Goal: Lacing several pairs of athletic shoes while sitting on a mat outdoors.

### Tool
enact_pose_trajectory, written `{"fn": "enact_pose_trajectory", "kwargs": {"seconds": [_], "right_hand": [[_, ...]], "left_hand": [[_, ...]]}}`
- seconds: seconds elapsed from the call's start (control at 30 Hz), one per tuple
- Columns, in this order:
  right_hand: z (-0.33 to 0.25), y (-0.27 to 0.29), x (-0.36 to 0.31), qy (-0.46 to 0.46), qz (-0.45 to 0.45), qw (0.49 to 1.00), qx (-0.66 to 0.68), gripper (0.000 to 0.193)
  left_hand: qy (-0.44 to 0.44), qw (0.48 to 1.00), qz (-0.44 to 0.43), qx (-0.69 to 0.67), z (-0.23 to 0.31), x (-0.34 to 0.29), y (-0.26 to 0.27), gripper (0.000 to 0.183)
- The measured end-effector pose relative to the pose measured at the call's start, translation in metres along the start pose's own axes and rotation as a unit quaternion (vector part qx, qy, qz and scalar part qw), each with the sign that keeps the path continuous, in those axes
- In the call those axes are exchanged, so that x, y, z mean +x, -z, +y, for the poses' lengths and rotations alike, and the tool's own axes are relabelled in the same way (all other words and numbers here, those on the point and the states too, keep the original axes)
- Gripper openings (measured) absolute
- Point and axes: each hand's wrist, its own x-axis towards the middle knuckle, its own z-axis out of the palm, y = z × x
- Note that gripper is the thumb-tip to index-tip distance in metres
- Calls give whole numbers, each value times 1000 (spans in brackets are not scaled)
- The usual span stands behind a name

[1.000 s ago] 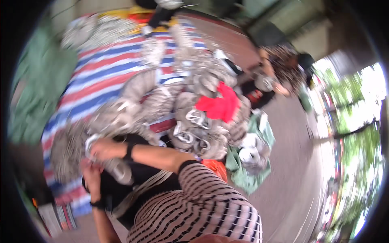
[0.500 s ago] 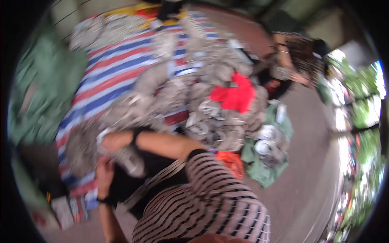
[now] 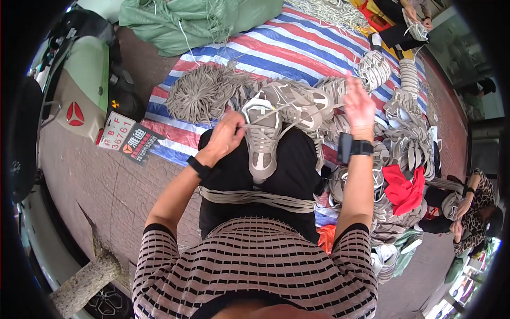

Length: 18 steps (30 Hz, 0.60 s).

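Observation:
A beige and grey sneaker (image 3: 263, 135) rests on my black-trousered lap, toe toward me. Its tongue and white-lined collar point away from me. My left hand (image 3: 227, 136) is closed beside the shoe, pinching a beige shoelace (image 3: 287, 106) at its left side. Another stretch of lace runs right from the shoe to my right hand (image 3: 359, 106), raised with the lace at its thumb side; its fingertips are blurred. Just past the shoe lie more beige sneakers (image 3: 313, 103). A bundle of loose beige laces (image 3: 257, 200) lies across my thighs.
A striped tarp (image 3: 260, 50) carries a heap of laces (image 3: 197, 93) and many sneakers. A red cloth (image 3: 404, 189) lies on the right pile. Green sacks (image 3: 196, 24) sit far left, a scooter (image 3: 79, 90) left. Co-workers (image 3: 473, 207) handle shoes at the right and far right.
My view has swung left and steadied. My hands, close together at a shoe before, are now apart on either side of the sneaker, the right one drawn out to the right with a lace.

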Motion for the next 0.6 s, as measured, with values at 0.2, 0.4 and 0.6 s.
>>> {"fn": "enact_pose_trajectory", "kwargs": {"seconds": [0.2,0.4,0.6], "right_hand": [[0,26,-19,-35,192,930,-313,13],[84,38,-50,-86,-13,778,-623,24],[132,15,-66,-85,-45,733,-673,18]], "left_hand": [[39,996,-48,-60,5,5,-8,21],[-38,998,-33,49,26,31,3,21],[-58,990,-68,105,35,44,-37,5]]}}
